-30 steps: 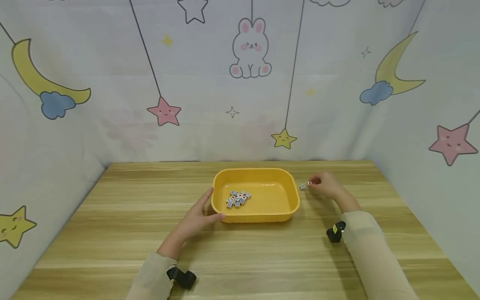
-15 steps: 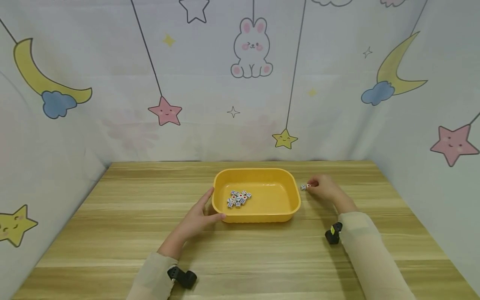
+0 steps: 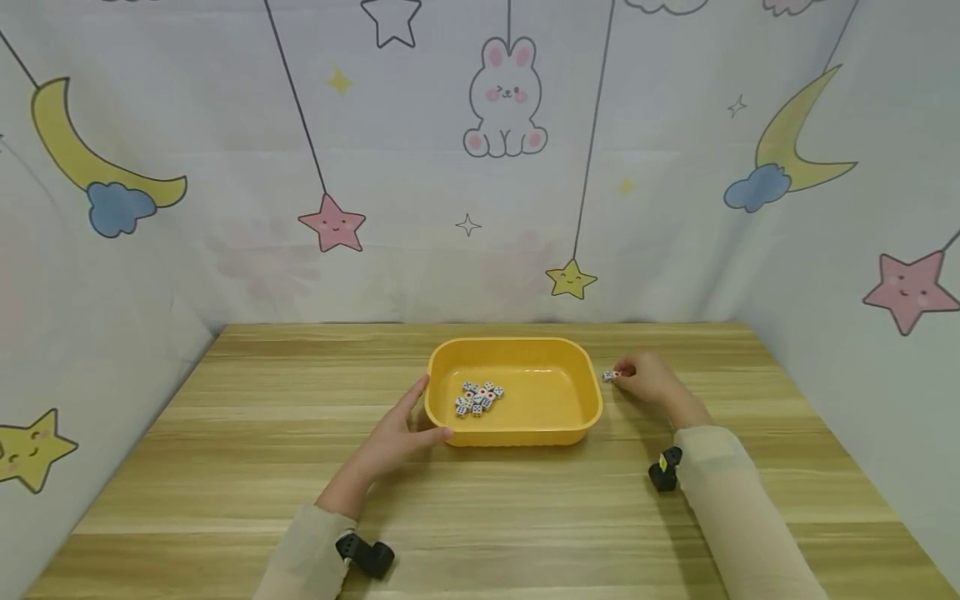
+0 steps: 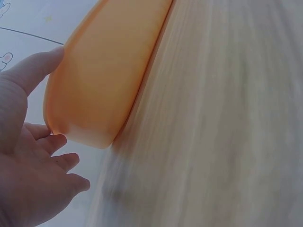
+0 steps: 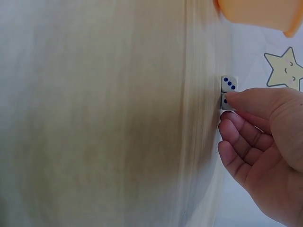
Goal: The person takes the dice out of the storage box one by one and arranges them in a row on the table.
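My right hand [image 3: 648, 379] pinches a white die [image 5: 225, 101] between thumb and fingertips, right at the tabletop. Against that die sits another white die with blue pips [image 5: 229, 83], just right of the yellow tub. My left hand [image 3: 390, 433] touches the left end of the yellow tub [image 3: 517, 437], thumb at the front rim and straight fingers along the side. In the left wrist view, the remaining fingers of my left hand [image 4: 42, 165] are loosely spread beside the tub's corner. Inside the tub, several dice [image 3: 477, 398] lie clustered toward the left.
The wood-grain table [image 3: 510, 517] extends around the tub on every side. Behind it hangs a pale cloth backdrop [image 3: 405, 275] printed with stars, moons and a rabbit, and it continues along both sides. A black wrist camera [image 3: 365, 556] sits on the left sleeve.
My right hand has moved slightly left and toward me, bringing the pinched die up against the other die on the table. My left hand and the tub have stayed in place.
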`<state>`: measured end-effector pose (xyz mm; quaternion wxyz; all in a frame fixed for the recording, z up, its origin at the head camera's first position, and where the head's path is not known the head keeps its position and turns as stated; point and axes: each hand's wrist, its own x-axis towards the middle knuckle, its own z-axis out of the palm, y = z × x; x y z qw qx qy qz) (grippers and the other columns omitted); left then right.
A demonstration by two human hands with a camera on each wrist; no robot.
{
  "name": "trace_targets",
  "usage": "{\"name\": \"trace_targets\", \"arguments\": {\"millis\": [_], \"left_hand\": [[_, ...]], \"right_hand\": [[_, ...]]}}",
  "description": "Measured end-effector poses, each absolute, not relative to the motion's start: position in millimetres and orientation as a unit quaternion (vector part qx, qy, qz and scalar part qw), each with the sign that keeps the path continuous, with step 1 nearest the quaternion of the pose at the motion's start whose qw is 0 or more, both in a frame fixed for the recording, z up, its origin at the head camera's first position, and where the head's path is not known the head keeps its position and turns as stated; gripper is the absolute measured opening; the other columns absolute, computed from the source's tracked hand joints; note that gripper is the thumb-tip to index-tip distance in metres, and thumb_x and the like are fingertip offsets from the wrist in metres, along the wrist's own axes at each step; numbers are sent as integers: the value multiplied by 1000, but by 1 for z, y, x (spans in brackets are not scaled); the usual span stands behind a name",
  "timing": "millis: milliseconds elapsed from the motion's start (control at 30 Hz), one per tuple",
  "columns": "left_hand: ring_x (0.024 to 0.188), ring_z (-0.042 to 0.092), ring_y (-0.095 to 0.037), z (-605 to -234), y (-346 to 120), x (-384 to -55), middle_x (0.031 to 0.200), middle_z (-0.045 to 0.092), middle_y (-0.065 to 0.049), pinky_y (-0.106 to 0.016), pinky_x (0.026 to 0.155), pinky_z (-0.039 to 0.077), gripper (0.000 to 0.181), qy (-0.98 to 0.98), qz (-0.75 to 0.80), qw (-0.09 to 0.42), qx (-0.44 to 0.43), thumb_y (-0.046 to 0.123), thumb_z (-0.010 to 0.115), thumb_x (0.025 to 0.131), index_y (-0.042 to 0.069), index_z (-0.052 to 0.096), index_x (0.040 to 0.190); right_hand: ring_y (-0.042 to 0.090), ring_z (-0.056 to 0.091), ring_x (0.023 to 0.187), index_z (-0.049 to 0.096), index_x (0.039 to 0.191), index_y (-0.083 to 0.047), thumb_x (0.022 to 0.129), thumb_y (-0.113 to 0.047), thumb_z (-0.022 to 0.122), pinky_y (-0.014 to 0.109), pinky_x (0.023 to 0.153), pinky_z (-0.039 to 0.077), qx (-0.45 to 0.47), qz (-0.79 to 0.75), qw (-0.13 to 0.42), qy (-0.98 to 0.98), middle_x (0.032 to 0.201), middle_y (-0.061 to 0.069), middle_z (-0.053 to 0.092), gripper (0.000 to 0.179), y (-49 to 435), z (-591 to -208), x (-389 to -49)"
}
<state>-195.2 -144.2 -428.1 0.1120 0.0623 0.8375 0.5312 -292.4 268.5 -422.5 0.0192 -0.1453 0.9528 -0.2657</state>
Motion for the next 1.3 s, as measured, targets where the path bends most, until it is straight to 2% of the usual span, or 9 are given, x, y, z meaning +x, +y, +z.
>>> {"name": "trace_targets", "arguments": {"millis": [467,767,900,1133,1300], "left_hand": [[147,6,-36,-429,-144,-195,162,11,-10,-58,115,11,102,839,530,108,64,36,79,80,18,14,156],[147,6,-35,-428,-144,-194,162,12,-10,-58,115,11,101,839,530,108,64,34,79,81,18,14,156],[147,5,-35,-427,-143,-194,162,11,-10,-58,115,11,99,838,531,108,62,32,78,82,18,14,156],[147,6,-36,-427,-144,-193,162,12,-10,-59,115,12,101,838,530,110,62,36,78,80,19,14,156],[148,4,-35,-427,-144,-193,162,10,-10,-59,115,10,99,833,538,111,67,32,78,82,18,13,156]], "right_hand": [[28,60,84,66,100,9,90,-9,63,43,77,52,-132,-268,33,954,90,18,66,21,267,-421,-289],[38,60,100,61,115,13,91,-12,59,49,88,50,-109,-276,45,954,105,27,65,35,268,-409,-285],[41,59,103,59,118,14,93,-12,57,49,89,50,-116,-298,34,947,108,29,63,36,265,-400,-284],[38,60,102,58,121,13,95,-11,57,47,87,52,-131,-321,12,938,109,26,64,35,253,-381,-282],[34,61,100,60,121,10,94,-13,59,46,86,52,-143,-321,1,936,107,23,65,35,237,-368,-279]]}}
